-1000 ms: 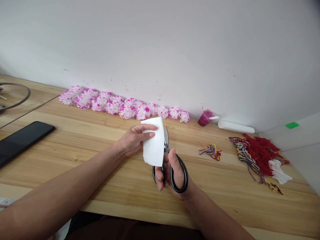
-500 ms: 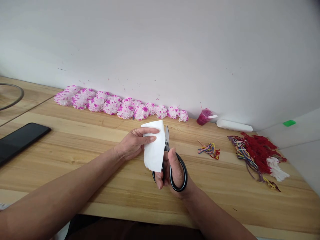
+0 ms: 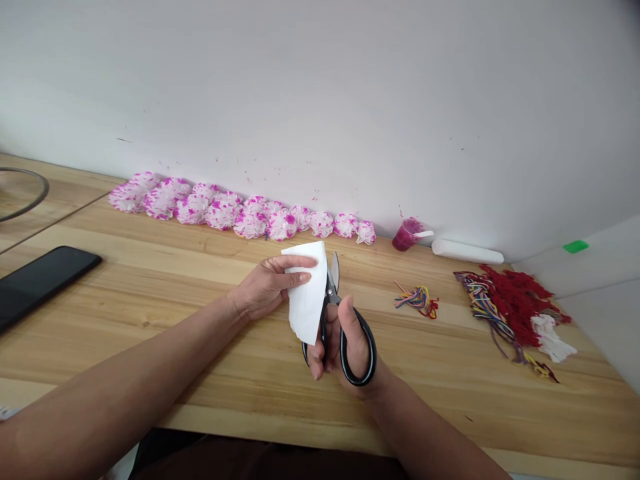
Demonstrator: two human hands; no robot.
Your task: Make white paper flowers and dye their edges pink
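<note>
A folded piece of white tissue paper (image 3: 306, 303) is pinched between the thumb and fingers of my left hand (image 3: 273, 283), held upright above the table. My right hand (image 3: 350, 340) grips black-handled scissors (image 3: 367, 360), thumb through one loop and fingers at the other. The blades point away from me, slightly apart, along the paper's right edge. Part of one blade and the left handle loop lie behind the paper.
Pink-and-white paper flowers (image 3: 225, 210) line the wall. A cup of magenta liquid (image 3: 406, 235), a white roll (image 3: 467, 251), a small yarn bundle (image 3: 417, 300) and a red yarn pile (image 3: 520, 303) are to the right. A black phone (image 3: 45, 280) lies left on the wooden table (image 3: 200, 360).
The scissor blades have opened a little wider, and the right handle has shifted slightly outward. The paper's lower right edge now bends left. My left hand stays almost still.
</note>
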